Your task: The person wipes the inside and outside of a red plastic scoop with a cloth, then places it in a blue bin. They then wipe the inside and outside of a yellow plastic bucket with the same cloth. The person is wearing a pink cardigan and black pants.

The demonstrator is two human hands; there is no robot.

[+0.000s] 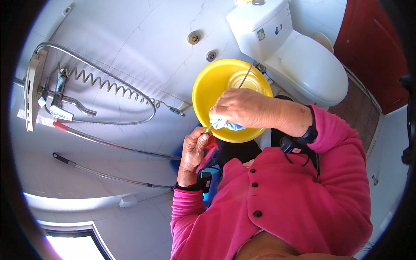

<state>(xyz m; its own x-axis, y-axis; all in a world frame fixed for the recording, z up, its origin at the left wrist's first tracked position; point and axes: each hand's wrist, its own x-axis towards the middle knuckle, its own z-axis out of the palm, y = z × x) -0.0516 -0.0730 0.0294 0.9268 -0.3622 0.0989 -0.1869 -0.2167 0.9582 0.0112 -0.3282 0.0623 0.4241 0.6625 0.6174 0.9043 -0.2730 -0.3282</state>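
Observation:
My left hand (193,148) pinches the end of a thin greenish-gold rod or tube (208,128) between thumb and fingers, just outside the basin's rim. My right hand (240,109) is closed on a light blue cloth (224,124), which is bunched where the rod enters it. Both hands are near the lower left rim of a round yellow plastic basin (200,94), the right one over its opening. A thin grey hose or rod (245,77) shows beyond my right hand, across the basin; whether it joins the held piece is hidden.
A white toilet (305,61) stands beyond the basin at the upper right. On the left wall are a shower mixer (60,97), a metal hose and a coiled hose (107,85). Two long handles (110,177) lean below them. A red door (373,55) is at the right.

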